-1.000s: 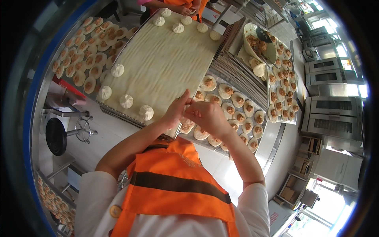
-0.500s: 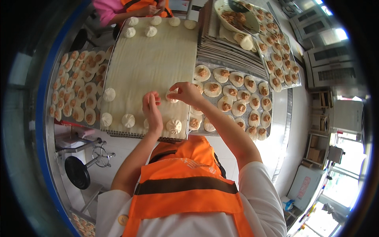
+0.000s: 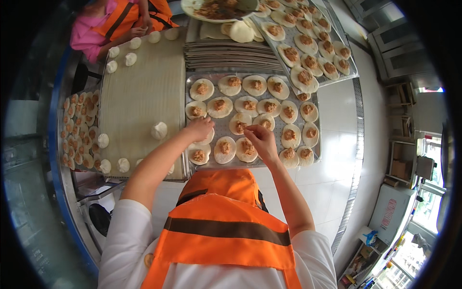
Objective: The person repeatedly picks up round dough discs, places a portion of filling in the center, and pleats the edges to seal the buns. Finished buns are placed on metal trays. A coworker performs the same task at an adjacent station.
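Observation:
Both my hands are over a metal tray [image 3: 219, 166] of flat dough wrappers topped with minced filling. My left hand [image 3: 199, 129] is curled above a wrapper [image 3: 208, 139] at the tray's left side; what its fingers hold, if anything, is hidden. My right hand [image 3: 263, 140] has thumb and forefinger pinched together at the filling of a wrapper [image 3: 237, 118] in the tray's middle. To the left, a pleated bun [image 3: 159, 130] sits on a cloth-covered tray [image 3: 139, 91], apart from my hands.
A bowl of filling [image 3: 221, 10] and some loose wrappers [image 3: 241, 31] stand on stacked trays [image 3: 231, 57]. More filled wrappers lie on trays at far right [image 3: 332, 45] and far left [image 3: 79, 130]. A co-worker in pink sleeves [image 3: 91, 31] works at the upper left.
My hands have left the bun on the cloth-covered tray and moved right to the wrappers. That bun now sits alone. The view has shifted to the right.

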A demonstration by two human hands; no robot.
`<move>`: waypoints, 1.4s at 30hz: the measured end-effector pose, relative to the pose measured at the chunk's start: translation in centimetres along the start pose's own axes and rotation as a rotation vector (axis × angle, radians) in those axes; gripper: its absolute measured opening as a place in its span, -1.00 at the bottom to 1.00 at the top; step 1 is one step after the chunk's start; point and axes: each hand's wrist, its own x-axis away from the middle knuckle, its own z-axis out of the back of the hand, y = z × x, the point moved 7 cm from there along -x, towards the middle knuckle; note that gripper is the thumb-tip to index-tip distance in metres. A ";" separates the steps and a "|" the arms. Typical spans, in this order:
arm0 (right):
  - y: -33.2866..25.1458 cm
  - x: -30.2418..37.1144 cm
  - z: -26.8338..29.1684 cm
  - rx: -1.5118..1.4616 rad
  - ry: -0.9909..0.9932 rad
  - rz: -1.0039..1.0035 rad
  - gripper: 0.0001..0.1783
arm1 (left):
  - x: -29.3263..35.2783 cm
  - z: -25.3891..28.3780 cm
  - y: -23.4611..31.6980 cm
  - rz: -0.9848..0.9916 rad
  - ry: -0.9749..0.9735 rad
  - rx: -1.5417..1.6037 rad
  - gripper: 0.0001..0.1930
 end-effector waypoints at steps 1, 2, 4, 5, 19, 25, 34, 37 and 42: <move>0.5 0.4 1.4 -0.021 0.039 0.010 -0.76 | -0.3 0.1 -0.1 0.001 -0.047 -0.027 -0.56; 1.4 0.8 2.5 -0.088 0.067 -0.035 -0.76 | -0.4 0.1 -0.1 0.004 -0.098 -0.058 -0.55; 2.6 1.3 3.9 -0.093 0.043 -0.098 -0.77 | -0.4 1.2 0.7 -0.056 -0.073 -0.171 -0.53; 3.2 1.4 4.5 -0.091 0.035 -0.127 -0.77 | -0.3 1.6 1.0 -0.087 -0.087 -0.189 -0.53; 4.0 1.7 4.4 -0.088 -0.033 -0.073 -0.80 | 1.9 1.2 1.7 -0.197 -0.183 -0.222 -0.59; 2.2 2.7 2.5 -0.089 -0.030 -0.032 -0.79 | 2.7 5.3 1.2 0.070 -0.094 0.332 -0.60; -1.1 2.6 -2.2 -0.301 -0.060 -0.061 -0.59 | 7.5 9.2 7.1 0.087 0.103 1.836 -0.55; -2.3 2.8 -2.8 -0.307 -0.060 -0.112 -0.70 | 9.1 8.8 8.4 0.096 0.274 1.934 -0.58; -10.1 4.5 -3.2 0.348 0.043 0.569 -0.77 | 10.5 7.6 8.5 0.123 0.421 2.074 -0.57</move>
